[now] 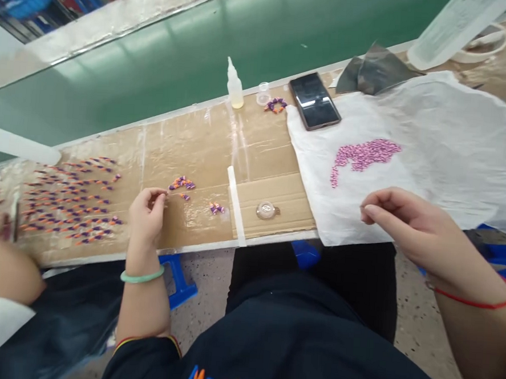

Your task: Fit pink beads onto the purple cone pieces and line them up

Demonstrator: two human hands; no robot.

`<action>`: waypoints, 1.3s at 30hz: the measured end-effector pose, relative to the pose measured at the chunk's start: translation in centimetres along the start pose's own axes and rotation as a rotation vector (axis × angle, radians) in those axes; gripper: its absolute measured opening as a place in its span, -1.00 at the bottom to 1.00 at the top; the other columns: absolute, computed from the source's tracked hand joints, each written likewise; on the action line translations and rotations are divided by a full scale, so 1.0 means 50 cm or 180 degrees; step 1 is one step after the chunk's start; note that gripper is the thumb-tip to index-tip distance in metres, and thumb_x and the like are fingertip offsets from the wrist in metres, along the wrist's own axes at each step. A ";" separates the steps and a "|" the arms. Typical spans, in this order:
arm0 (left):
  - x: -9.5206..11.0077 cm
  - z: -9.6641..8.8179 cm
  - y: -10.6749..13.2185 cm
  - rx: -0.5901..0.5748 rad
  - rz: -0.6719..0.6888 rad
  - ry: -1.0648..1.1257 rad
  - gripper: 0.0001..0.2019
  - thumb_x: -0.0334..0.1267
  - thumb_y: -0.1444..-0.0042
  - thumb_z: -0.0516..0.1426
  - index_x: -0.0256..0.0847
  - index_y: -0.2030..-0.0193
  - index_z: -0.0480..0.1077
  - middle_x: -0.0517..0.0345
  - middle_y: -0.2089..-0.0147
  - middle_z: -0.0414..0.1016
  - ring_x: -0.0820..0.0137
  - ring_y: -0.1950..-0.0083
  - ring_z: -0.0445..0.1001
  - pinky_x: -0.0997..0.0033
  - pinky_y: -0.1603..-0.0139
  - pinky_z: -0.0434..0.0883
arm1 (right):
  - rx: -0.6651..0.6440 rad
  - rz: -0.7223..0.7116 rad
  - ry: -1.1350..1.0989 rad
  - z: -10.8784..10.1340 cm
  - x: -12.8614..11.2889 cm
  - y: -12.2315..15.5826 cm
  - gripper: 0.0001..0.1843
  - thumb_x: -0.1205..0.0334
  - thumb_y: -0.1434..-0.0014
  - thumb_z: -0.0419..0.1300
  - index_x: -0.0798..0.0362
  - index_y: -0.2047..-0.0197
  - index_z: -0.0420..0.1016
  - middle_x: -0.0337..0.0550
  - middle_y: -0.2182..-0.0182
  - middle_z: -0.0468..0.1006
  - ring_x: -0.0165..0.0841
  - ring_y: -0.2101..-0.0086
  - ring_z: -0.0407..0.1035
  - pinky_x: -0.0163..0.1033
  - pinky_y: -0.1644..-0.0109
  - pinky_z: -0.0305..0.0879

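My left hand [147, 213] hangs with its fingers pinched together over the cardboard-covered bench [204, 146], just left of a small cluster of purple and orange beads [181, 184]. Nothing shows between the fingers. My right hand [401, 218] curls above a white plastic sheet [454, 122], holding nothing visible. A pink pile of small beads [362, 156] lies on that sheet, up and left of the hand. Rows of purple and orange beaded pieces [72, 198] cover the cardboard further left. Another small cluster [216, 209] sits to the right of my left hand.
A co-worker's hand [4, 254] works at the far left edge. Along the bench's back edge stand a glue bottle [235, 84], a small clear cup [263, 93], a beaded ring [276, 104] and a black smartphone [314, 100]. A dark crumpled sheet [378, 71] lies beyond. Green bench surface runs behind.
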State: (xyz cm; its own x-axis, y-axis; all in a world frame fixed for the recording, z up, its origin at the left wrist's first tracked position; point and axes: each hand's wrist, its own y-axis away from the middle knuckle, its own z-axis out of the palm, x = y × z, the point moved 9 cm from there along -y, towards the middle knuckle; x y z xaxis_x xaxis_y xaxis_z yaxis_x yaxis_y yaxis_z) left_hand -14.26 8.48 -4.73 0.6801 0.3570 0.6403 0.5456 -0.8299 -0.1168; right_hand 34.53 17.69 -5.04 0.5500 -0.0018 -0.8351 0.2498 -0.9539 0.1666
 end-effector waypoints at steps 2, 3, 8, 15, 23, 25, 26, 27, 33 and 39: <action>0.006 -0.007 0.007 -0.0024 0.0110 -0.0028 -0.77 -0.14 -0.13 0.09 -0.23 0.21 0.45 0.05 0.24 0.54 0.32 0.23 0.52 0.36 0.18 0.49 | 0.0005 0.0040 0.0054 0.001 0.013 -0.002 -0.68 -0.11 -0.14 0.16 -0.02 0.30 0.42 -0.15 0.40 0.50 -0.20 0.32 0.39 -0.07 0.18 0.27; 0.014 -0.005 0.011 -0.0096 0.0229 -0.0075 -0.76 -0.14 -0.13 0.09 -0.24 0.20 0.47 0.02 0.19 0.55 0.30 0.19 0.53 0.34 0.14 0.49 | 0.0006 0.0056 0.0091 0.002 0.016 -0.004 -0.69 -0.11 -0.13 0.16 -0.03 0.31 0.43 -0.15 0.40 0.50 -0.20 0.32 0.39 -0.06 0.18 0.26; 0.063 0.042 0.013 -0.0681 0.0875 -0.0399 -0.78 -0.18 -0.17 0.11 -0.20 0.14 0.51 -0.07 -0.03 0.49 0.21 -0.04 0.49 0.23 -0.02 0.47 | 0.0001 0.0104 0.0035 0.010 0.012 -0.006 -0.68 -0.12 -0.11 0.16 -0.03 0.32 0.43 -0.15 0.40 0.50 -0.19 0.31 0.39 -0.05 0.17 0.27; 0.092 0.083 -0.006 -0.0877 0.1330 -0.0739 -0.85 -0.26 -0.22 0.03 -0.17 0.31 0.39 -0.04 0.13 0.49 0.14 -0.05 0.46 0.05 -0.19 0.39 | 0.0045 0.0047 -0.0045 0.011 0.001 0.002 -0.62 -0.18 -0.15 0.19 -0.01 0.33 0.42 -0.12 0.42 0.49 -0.20 0.32 0.39 -0.10 0.22 0.32; 0.063 0.040 0.043 -0.0406 0.0030 0.1382 -0.86 -0.16 -0.03 0.31 -0.11 0.32 0.48 0.22 0.44 0.52 0.39 0.44 0.41 0.41 0.44 0.36 | 0.0226 -0.0479 0.0208 -0.005 -0.024 -0.008 -0.80 0.08 -0.24 0.12 0.03 0.31 0.40 -0.18 0.42 0.46 -0.30 0.38 0.35 -0.20 0.26 0.27; 0.067 0.058 0.059 -0.0601 -0.0250 0.1906 -0.80 -0.13 0.05 0.37 -0.10 0.37 0.48 0.24 0.50 0.48 0.43 0.51 0.35 0.47 0.55 0.27 | 0.0370 -0.0765 0.0514 -0.009 -0.033 -0.025 -0.85 0.16 -0.23 0.11 0.04 0.29 0.42 -0.15 0.37 0.48 -0.28 0.33 0.36 -0.19 0.21 0.27; 0.072 0.071 0.067 -0.0748 -0.0358 0.2056 -0.77 -0.11 0.09 0.39 -0.11 0.38 0.47 0.23 0.51 0.48 0.44 0.54 0.33 0.48 0.58 0.25 | 0.0395 -0.0893 0.0673 -0.007 -0.036 -0.035 -0.86 0.19 -0.22 0.10 0.04 0.29 0.43 -0.13 0.35 0.49 -0.26 0.31 0.36 -0.17 0.19 0.27; 0.079 0.085 0.076 -0.0905 -0.0451 0.2149 -0.74 -0.09 0.11 0.40 -0.12 0.40 0.46 0.22 0.52 0.48 0.45 0.55 0.33 0.49 0.60 0.25 | 0.0383 -0.0986 0.0812 -0.001 -0.035 -0.045 -0.87 0.22 -0.21 0.09 0.05 0.31 0.44 -0.11 0.34 0.49 -0.24 0.29 0.37 -0.15 0.16 0.27; 0.107 0.138 0.113 -0.1443 -0.0673 0.2399 -0.65 -0.05 0.18 0.46 -0.15 0.49 0.43 0.21 0.56 0.44 0.53 0.63 0.26 0.58 0.68 0.22 | 0.0325 -0.1053 0.1184 0.029 -0.015 -0.091 -0.91 0.34 -0.17 0.12 0.07 0.34 0.44 -0.06 0.34 0.50 -0.19 0.25 0.36 -0.10 0.08 0.25; 0.101 0.145 0.124 -0.1464 -0.0755 0.2373 -0.66 -0.01 0.19 0.47 -0.17 0.43 0.53 0.18 0.56 0.45 0.52 0.60 0.31 0.60 0.66 0.28 | 0.0288 -0.1088 0.1168 0.041 -0.009 -0.105 -0.94 0.34 -0.17 0.17 0.07 0.33 0.46 -0.09 0.34 0.53 -0.19 0.24 0.36 -0.10 0.05 0.23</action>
State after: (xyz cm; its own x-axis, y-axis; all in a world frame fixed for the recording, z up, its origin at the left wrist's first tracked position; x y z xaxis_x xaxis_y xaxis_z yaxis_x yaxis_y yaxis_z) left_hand -3.91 8.26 -7.75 -0.0058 0.3030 0.9530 0.2726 -0.9164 0.2931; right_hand 31.31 22.06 -6.61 0.6966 0.4051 -0.5921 0.4033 -0.9037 -0.1439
